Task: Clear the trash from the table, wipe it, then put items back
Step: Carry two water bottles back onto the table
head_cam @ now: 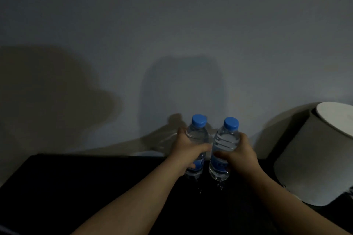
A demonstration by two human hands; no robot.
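Two clear water bottles with blue caps and blue labels stand upright side by side near the back of a dark table [76, 187]. My left hand [186, 150] grips the left bottle [197, 135] around its middle. My right hand [239, 151] grips the right bottle [226, 139] the same way. Both bottle bases are at or just above the tabletop; I cannot tell whether they touch it. The bottles are a few centimetres apart.
A grey lampshade [315, 158] with a white top leans in at the right, close to my right forearm. A plain grey wall [172, 34] rises right behind the table. The room is dim.
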